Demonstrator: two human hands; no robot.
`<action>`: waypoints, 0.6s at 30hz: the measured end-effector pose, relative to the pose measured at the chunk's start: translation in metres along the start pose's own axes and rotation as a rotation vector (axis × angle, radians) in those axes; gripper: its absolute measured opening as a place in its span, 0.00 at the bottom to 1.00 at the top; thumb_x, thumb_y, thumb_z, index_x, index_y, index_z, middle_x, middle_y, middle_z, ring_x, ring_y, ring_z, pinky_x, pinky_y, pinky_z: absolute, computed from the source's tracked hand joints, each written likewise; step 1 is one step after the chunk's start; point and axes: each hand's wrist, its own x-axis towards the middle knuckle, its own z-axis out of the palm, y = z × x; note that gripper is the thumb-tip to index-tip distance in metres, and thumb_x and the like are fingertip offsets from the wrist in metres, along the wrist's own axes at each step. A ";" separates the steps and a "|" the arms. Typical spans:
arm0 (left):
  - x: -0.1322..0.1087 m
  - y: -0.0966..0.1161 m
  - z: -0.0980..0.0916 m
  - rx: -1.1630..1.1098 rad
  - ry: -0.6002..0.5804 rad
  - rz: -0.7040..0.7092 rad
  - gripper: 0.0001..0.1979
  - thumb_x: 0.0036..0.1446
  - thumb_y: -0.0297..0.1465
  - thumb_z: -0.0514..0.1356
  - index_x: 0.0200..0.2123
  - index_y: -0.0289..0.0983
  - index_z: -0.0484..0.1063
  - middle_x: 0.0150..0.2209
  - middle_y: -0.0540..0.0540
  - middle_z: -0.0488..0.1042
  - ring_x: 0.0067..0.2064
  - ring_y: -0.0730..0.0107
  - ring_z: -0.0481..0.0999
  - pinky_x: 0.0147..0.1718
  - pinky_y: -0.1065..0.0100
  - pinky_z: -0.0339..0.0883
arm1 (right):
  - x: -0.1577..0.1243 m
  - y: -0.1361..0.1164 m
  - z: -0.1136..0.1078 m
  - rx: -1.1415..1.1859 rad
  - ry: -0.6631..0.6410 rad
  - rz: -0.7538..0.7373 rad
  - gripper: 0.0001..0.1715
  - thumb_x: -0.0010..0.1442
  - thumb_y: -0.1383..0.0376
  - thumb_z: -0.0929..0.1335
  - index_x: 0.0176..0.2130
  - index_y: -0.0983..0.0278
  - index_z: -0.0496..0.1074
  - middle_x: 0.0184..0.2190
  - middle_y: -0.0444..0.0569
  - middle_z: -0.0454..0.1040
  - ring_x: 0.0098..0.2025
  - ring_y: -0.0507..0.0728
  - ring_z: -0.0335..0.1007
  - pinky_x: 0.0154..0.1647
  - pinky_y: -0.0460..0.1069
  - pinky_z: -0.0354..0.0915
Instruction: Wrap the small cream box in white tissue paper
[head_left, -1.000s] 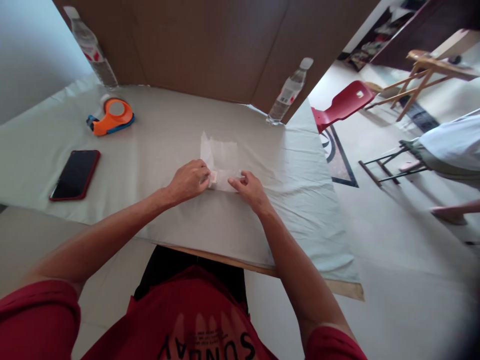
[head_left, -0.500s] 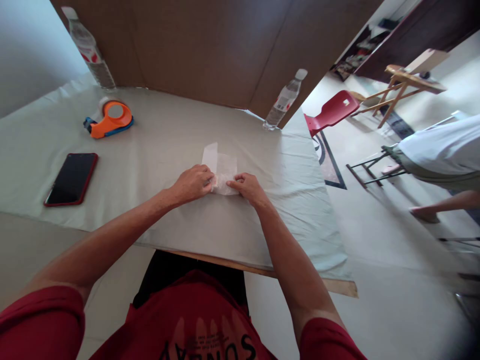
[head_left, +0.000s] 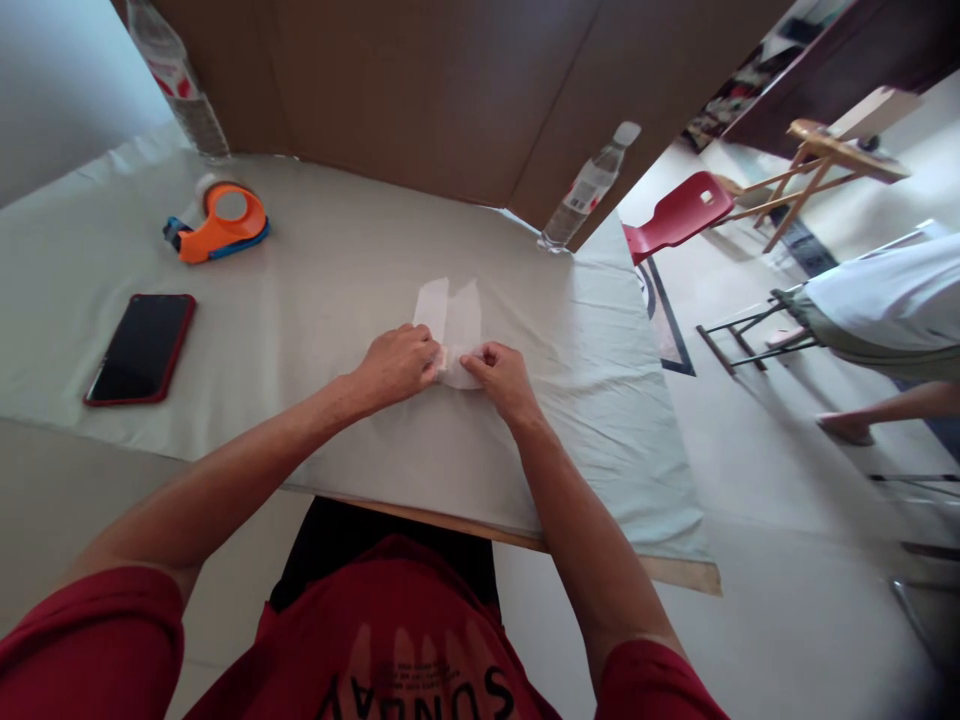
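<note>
A thin white sheet of paper [head_left: 455,318] lies on the cloth-covered table [head_left: 337,290], folded so that two flaps point away from me. A small pale object sits at its near edge, mostly hidden between my fingers. My left hand [head_left: 396,364] is closed on the paper's left near edge. Pinching the right near edge is my right hand [head_left: 501,376]. Both hands rest on the cloth, almost touching each other.
An orange tape dispenser [head_left: 220,222] and a dark phone in a red case [head_left: 141,348] lie at the left. Two water bottles [head_left: 589,188] stand by the brown back panel. A red chair [head_left: 677,214], wooden furniture and another person [head_left: 885,300] are at the right.
My hands have drawn closer together and the paper has been folded narrower, its two flaps now standing up beyond my fingers. The camera has shifted slightly.
</note>
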 end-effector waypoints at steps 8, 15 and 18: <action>0.003 0.007 0.000 0.035 -0.029 -0.019 0.15 0.65 0.28 0.51 0.41 0.33 0.79 0.44 0.37 0.76 0.46 0.56 0.75 0.39 0.62 0.70 | -0.007 -0.025 0.015 0.154 -0.038 0.041 0.12 0.50 0.55 0.68 0.26 0.62 0.66 0.21 0.41 0.66 0.23 0.50 0.61 0.22 0.46 0.62; 0.006 -0.002 0.008 -0.149 0.037 -0.024 0.12 0.59 0.26 0.53 0.34 0.34 0.77 0.39 0.39 0.76 0.40 0.59 0.75 0.37 0.63 0.69 | -0.009 -0.042 0.019 0.139 -0.112 0.037 0.09 0.54 0.61 0.66 0.27 0.64 0.72 0.20 0.43 0.70 0.22 0.50 0.65 0.24 0.46 0.63; 0.005 -0.008 0.012 -0.279 0.092 -0.037 0.11 0.57 0.26 0.54 0.37 0.34 0.77 0.38 0.41 0.76 0.38 0.63 0.75 0.38 0.64 0.69 | -0.013 -0.044 0.012 0.072 -0.210 -0.008 0.13 0.57 0.61 0.65 0.32 0.65 0.76 0.21 0.43 0.71 0.23 0.50 0.65 0.27 0.46 0.63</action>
